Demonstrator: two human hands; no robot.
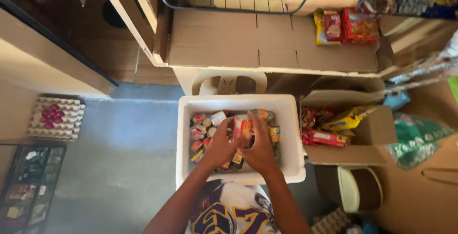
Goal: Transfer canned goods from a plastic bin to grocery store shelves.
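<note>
**Both hands down in the foam box of small cans**

Grey concrete floor (119,157) fills the left of our one view from the head, with an egg tray (56,118) holding a few pink eggs near the wall. At the middle stands a white foam box (187,138), and we have both hands inside it. Our left hand (220,147) lies with fingers curled over the small cans and packets (205,129) packed against the box's left wall. Our right hand (259,144) reaches in beside it, fingers stretched towards the far edge; whether it pinches a can we cannot tell. The hands touch, likely because the goods sit tightly packed. Just right of the box, an open cardboard carton (377,129) holds red and yellow snack packs (329,131). Above, a cardboard-lined shelf (238,43) carries more packets (348,26) at its right end.
</note>
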